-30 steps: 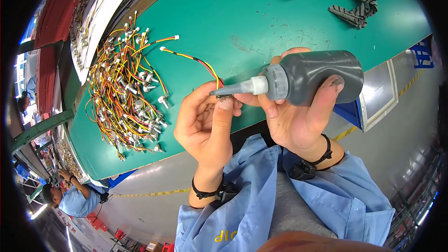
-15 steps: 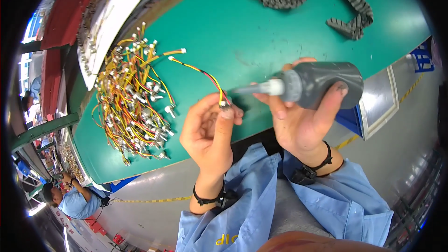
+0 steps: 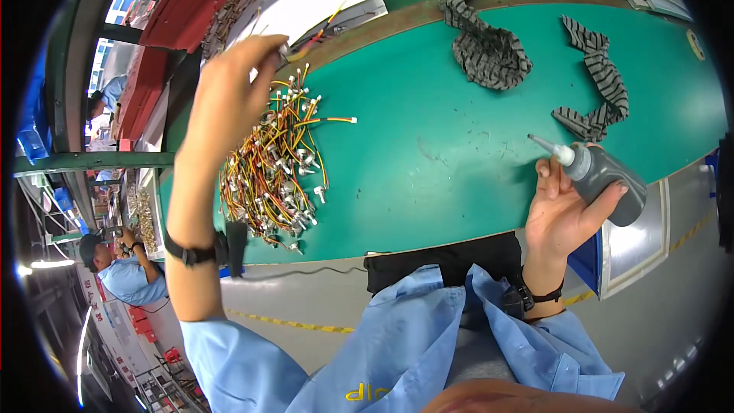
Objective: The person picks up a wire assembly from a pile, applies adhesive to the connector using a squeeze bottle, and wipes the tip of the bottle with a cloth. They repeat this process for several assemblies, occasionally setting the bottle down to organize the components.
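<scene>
Left hand (image 3: 229, 99) pinches 1 wire lead (image 3: 310, 40) above the wire pile (image 3: 271, 176) at the bench's (image 3: 459, 153) left end. Right hand (image 3: 569, 210) grips a grey bottle (image 3: 604, 176) at the near edge. Step, as judged: setting down a treated lead; next calls for releasing it over the pile.

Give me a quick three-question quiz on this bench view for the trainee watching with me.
1. True or false: the right hand holds the grey squeeze bottle with its nozzle pointing up and to the left.
2. Where is the left hand?
A. raised over the far end of the wire harness pile
B. flat on the green mat
C. on the striped cloth
3. Fill in: the wire harness pile lies on the ____ side of the mat.

Key: 1 true; 2 A; 3 left
</scene>
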Demonstrator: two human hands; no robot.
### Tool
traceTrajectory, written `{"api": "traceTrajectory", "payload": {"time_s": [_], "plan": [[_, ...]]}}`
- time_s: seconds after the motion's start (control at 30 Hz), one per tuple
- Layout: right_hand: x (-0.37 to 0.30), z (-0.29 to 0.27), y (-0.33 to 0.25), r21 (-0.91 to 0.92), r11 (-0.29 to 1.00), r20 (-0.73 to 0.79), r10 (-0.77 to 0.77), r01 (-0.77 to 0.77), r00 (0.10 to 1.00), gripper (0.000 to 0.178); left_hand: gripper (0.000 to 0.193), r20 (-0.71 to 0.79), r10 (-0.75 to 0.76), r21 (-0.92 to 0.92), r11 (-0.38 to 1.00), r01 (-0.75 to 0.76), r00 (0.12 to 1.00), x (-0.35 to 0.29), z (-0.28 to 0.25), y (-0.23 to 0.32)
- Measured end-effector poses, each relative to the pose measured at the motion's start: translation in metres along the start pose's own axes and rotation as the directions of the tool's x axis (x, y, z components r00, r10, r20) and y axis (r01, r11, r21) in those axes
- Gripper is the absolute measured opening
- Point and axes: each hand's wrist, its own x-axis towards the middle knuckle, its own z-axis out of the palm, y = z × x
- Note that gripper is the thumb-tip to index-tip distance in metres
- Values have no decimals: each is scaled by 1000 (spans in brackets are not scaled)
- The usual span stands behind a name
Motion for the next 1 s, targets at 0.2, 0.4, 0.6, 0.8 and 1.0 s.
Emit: {"api": "traceTrajectory", "payload": {"time_s": [0.2,0.4,0.6,0.8,1.0], "plan": [[6,-3,-3,0,999,74,41,-41,996,57,26,125,-56,301,954,16,991,51,1,-132],[9,-3,1,6,999,30,32,-32,999,56,30,226,-194,384,919,95,955,72,-3,-212],[8,-5,3,11,1000,2,25,-25,1000,55,34,203,-184,218,966,139,962,80,7,-256],[8,3,7,-51,999,-131,-21,15,991,54,38,285,-269,80,963,257,920,72,6,-256],[8,3,8,-28,999,-84,-38,36,996,48,39,302,-265,-37,957,289,916,63,-1,-247]]}}
